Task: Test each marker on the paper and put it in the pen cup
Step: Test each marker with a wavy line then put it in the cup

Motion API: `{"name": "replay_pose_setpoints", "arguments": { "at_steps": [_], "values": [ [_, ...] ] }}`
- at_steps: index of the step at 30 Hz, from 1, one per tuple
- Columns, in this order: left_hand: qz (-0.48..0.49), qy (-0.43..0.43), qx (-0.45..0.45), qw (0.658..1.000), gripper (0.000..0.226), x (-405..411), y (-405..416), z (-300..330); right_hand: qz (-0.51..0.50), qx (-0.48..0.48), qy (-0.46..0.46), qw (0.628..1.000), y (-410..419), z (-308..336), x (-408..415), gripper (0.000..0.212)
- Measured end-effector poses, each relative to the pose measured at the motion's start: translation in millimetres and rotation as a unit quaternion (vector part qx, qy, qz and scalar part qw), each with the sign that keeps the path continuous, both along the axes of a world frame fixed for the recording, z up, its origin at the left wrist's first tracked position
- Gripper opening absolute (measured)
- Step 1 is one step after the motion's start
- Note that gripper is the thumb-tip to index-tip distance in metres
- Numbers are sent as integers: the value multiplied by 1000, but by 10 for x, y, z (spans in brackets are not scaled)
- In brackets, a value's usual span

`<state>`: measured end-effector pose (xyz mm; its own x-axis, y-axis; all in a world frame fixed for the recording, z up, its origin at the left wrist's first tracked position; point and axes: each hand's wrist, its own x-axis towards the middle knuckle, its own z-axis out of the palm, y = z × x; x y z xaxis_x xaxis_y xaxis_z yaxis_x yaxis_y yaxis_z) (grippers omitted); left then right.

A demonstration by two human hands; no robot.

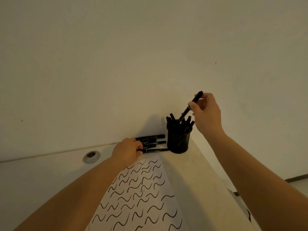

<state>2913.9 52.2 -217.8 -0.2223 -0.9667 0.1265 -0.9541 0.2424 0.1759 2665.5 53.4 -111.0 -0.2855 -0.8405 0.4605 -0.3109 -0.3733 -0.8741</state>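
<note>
My right hand [206, 114] holds a black marker [191, 105] tilted above the black mesh pen cup [178, 140], its lower end just inside the rim among several markers standing there. My left hand [127, 151] rests on the near end of a lying black marker [155, 150], fingers closed around it. Behind it, several more black markers [151, 139] lie in a pile by the wall. The white paper [141, 197] in front of me is covered with black wavy test strokes.
The pale desk [191, 180] meets a plain wall right behind the cup. A round cable grommet [91, 157] sits in the desk to the left. The desk's right edge runs diagonally past my right forearm, with floor beyond it.
</note>
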Motion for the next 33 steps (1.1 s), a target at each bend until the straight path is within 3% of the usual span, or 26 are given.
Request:
{"name": "replay_pose_setpoints", "arguments": {
  "at_steps": [5,13,20,27,33],
  "values": [
    [3,-17,9,1000,31,-8,-70,-85,1,9,33,999,-84,-134,9,21],
    [23,6,26,999,24,-7,-121,-184,22,29,198,980,-118,-421,80,40],
    [35,17,35,999,23,-14,-100,-191,2,4,301,954,-147,-537,170,26],
    [44,42,-2,998,28,41,-1,-138,-19,0,411,911,-150,-553,216,26],
    [44,77,-38,995,28,119,192,46,-44,-3,392,919,3,-457,301,33]
  ]
}}
